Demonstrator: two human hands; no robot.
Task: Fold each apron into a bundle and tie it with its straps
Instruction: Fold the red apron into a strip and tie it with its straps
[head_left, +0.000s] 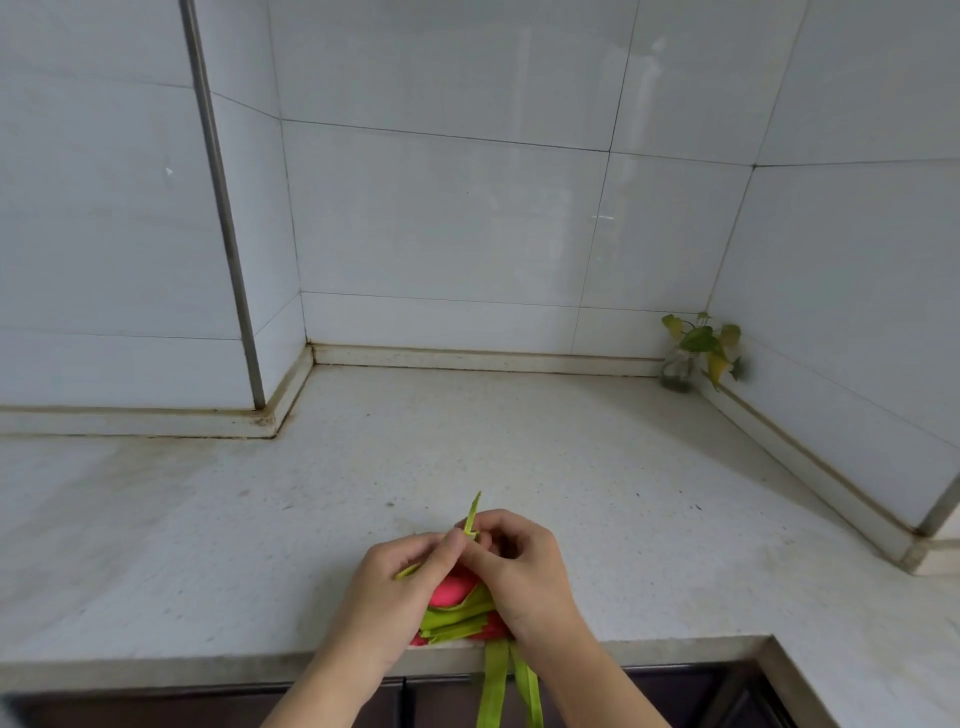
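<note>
— What colours have you got there?
— The apron bundle (457, 592) under my fingers is bright pink, and its straps (493, 686) are lime green.
— And the counter?
— The countertop (519, 447) is off-white, finely speckled. The wall tiles (441, 218) are pale grey-white, plain. Far right, the plant (701, 340) has green and yellowing leaves.

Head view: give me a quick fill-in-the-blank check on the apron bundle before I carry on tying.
1. The folded apron bundle is ____ in colour.
2. Both hands, left hand and right hand, pinch a ____ strap.
3. Two strap ends hang over the counter's ____ edge.
4. A small plant stands in the counter's far ____ corner.

Missing words: pink; green; front; right
</note>
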